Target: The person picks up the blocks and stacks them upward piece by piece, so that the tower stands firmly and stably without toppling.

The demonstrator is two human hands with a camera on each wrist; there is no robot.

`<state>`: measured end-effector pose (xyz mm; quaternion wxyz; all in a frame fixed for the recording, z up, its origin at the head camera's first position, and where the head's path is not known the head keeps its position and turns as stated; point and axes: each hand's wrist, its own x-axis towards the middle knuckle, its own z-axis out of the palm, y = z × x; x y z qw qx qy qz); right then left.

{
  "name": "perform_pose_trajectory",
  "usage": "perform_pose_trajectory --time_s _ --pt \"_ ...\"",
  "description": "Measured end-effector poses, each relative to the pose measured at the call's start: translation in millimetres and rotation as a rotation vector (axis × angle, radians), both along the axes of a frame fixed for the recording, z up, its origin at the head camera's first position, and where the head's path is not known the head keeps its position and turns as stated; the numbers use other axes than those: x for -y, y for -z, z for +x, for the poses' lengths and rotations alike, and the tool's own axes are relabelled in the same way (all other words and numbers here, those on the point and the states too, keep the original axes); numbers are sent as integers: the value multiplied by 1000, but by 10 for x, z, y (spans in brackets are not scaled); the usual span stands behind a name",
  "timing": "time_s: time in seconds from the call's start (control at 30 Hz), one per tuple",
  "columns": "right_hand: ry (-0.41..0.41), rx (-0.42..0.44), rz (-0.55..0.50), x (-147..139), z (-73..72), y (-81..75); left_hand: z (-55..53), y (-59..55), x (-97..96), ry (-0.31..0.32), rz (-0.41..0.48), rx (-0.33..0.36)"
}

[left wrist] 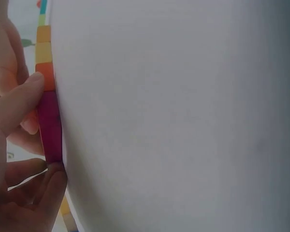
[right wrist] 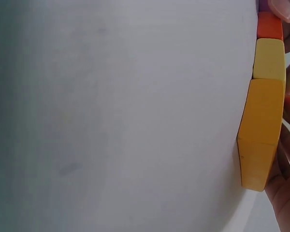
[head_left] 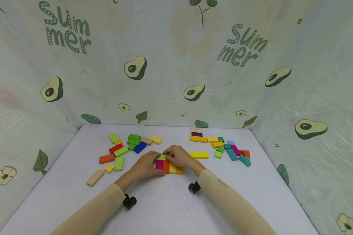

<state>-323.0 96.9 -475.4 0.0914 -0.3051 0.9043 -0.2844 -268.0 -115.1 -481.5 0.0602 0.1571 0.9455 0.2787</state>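
A row of flat wooden blocks lies side by side in front of me: a magenta block (head_left: 159, 164), a red-orange block (head_left: 166, 166), a pale yellow block (head_left: 172, 168) and an amber block (right wrist: 262, 111). A light green block (head_left: 162, 157) lies across their far ends. My left hand (head_left: 144, 164) curls round the row's left end, its thumb at the near end of the red-orange block and its fingertips at the magenta block's outer side. My right hand (head_left: 179, 156) reaches over the row from the right, fingers bent, and holds the light green block's right end.
Loose blocks lie scattered at the left, among them a natural wood block (head_left: 95, 178) and a blue block (head_left: 140, 147). Behind my right hand is a yellow block (head_left: 198, 155). More blocks, including a teal block (head_left: 232, 154), lie right. A patterned cloth (head_left: 164, 107) hangs behind the table.
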Motion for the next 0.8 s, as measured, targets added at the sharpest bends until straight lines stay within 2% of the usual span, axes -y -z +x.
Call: perform_pose_trajectory --time_s 0.2,0.37,0.6,0.8 --pt "1 2 11 -39 23 -29 -3 -9 -5 -3 -25 8" --pt "12 -11 -8 -222 51 -133 -3 -12 -21 -6 -39 10" --pt "102 -38 1 -717 -7 -280 -4 -2 -19 -11 -53 7" --pt "209 -68 90 -1283 -142 -277 1 0 -2 -4 -47 6"
